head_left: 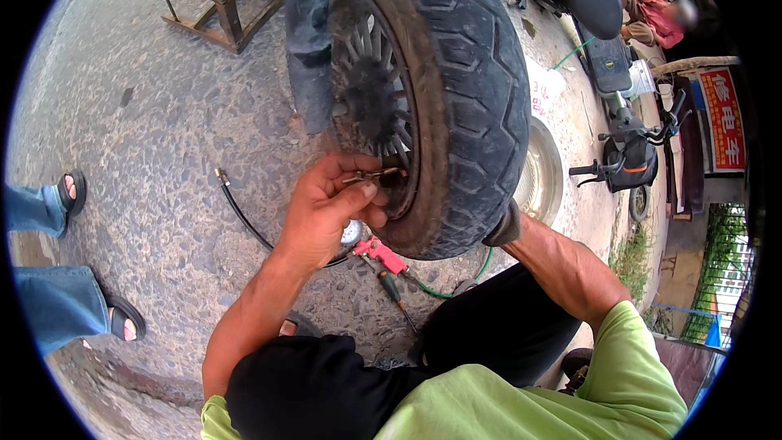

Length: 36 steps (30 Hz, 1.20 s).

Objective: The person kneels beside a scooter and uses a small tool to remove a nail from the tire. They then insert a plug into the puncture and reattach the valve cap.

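Observation:
A black rubber tyre [481, 90] on a dark spoked wheel [371, 85] stands in front of me, its blocky tread turned to the right. My left hand [338, 204] pinches a thin brass-coloured metal tool [368, 174] between thumb and fingers. The tool's tip reaches the inner side of the rim, where a small copper-coloured part shows. My right hand [505, 228], dark-gloved or blackened, presses against the tyre's lower right side; its fingers are hidden. Below the wheel lies a red inflator gun [381, 256] with a round gauge [351, 233], partly behind my left hand.
A black hose [244, 216] and a screwdriver [393, 287] lie on the ground. Beyond the tyre are a metal basin [542, 171] and a parked scooter [619, 114]. A wooden frame [216, 0] stands far left. Sandalled feet [122, 318] are at left; a seated person [652, 20] is far right.

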Each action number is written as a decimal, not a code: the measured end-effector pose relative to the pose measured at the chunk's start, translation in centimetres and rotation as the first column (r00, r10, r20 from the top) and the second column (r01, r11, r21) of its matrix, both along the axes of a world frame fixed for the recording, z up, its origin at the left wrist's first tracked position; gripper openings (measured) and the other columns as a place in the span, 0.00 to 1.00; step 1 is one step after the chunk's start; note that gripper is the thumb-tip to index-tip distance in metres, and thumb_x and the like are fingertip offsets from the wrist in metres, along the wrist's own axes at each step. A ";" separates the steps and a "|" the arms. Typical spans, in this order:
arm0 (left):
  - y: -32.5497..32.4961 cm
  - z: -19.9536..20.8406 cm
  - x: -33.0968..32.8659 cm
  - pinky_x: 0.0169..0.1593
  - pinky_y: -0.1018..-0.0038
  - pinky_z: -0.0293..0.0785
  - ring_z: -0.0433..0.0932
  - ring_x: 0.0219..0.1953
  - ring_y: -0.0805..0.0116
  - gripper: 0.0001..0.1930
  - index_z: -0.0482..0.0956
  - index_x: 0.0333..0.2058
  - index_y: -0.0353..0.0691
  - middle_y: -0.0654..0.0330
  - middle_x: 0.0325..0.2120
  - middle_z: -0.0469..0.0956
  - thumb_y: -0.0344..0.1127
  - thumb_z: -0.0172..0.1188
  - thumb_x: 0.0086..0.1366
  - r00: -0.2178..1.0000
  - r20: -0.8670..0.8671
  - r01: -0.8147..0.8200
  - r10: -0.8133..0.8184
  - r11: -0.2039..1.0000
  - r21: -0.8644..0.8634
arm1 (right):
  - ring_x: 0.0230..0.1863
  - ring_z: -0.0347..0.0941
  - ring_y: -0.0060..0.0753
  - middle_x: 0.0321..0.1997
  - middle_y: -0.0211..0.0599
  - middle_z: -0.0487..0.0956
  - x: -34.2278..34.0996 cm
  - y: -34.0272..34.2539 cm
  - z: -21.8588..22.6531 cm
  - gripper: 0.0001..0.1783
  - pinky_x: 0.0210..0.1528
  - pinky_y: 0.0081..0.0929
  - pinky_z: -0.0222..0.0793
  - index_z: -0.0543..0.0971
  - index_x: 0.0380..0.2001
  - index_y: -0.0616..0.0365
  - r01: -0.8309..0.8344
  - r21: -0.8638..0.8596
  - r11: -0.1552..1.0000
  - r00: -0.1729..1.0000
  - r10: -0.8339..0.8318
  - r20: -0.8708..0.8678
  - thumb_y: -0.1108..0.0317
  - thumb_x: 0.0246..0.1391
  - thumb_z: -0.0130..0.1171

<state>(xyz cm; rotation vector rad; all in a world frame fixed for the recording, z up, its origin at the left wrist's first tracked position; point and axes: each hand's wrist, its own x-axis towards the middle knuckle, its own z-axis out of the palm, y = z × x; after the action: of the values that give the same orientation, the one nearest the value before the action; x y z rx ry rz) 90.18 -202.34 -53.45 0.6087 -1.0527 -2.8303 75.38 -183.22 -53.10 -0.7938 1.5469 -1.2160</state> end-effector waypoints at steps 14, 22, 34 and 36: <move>0.4 -0.2 -0.5 0.21 0.79 0.66 0.73 0.17 0.76 0.07 0.76 0.40 0.32 0.61 0.20 0.77 0.31 0.55 0.69 0.997 0.061 -0.026 0.048 0.946 -0.324 | 0.59 0.70 0.27 0.61 0.39 0.74 0.9 -0.7 1.7 0.27 0.63 0.26 0.65 0.69 0.62 0.58 0.106 0.069 0.992 0.992 -0.110 0.058 0.65 0.62 0.60; 0.0 -0.9 -0.6 0.22 0.76 0.72 0.75 0.17 0.71 0.10 0.72 0.46 0.32 0.58 0.21 0.77 0.31 0.56 0.69 1.000 -0.022 0.004 -0.005 0.999 -0.045 | 0.60 0.69 0.30 0.63 0.39 0.72 -0.3 0.8 -2.0 0.27 0.65 0.28 0.64 0.69 0.63 0.58 0.124 -0.026 0.992 0.968 -0.115 0.224 0.65 0.62 0.60; 0.5 -0.2 -0.1 0.25 0.78 0.74 0.78 0.21 0.72 0.09 0.75 0.39 0.31 0.58 0.24 0.80 0.32 0.58 0.69 0.998 0.017 -0.042 0.056 0.885 -0.464 | 0.62 0.68 0.30 0.64 0.40 0.71 -0.6 1.2 -2.6 0.28 0.66 0.28 0.64 0.67 0.65 0.56 0.037 -0.027 0.999 0.996 -0.035 0.087 0.66 0.63 0.58; 0.6 -0.4 -0.1 0.25 0.78 0.73 0.79 0.21 0.72 0.08 0.75 0.39 0.31 0.58 0.24 0.79 0.33 0.57 0.70 0.996 -0.025 -0.087 0.085 0.896 -0.436 | 0.62 0.68 0.30 0.65 0.39 0.70 -0.5 1.1 -3.0 0.28 0.65 0.28 0.64 0.67 0.65 0.56 0.036 -0.044 0.998 0.996 -0.033 0.080 0.65 0.64 0.57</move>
<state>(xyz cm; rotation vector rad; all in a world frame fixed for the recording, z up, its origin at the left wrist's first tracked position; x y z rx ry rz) 90.12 -201.77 -53.83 0.5801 -1.5515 -2.3923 74.83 -182.10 -56.07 -0.7417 1.4786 -1.2965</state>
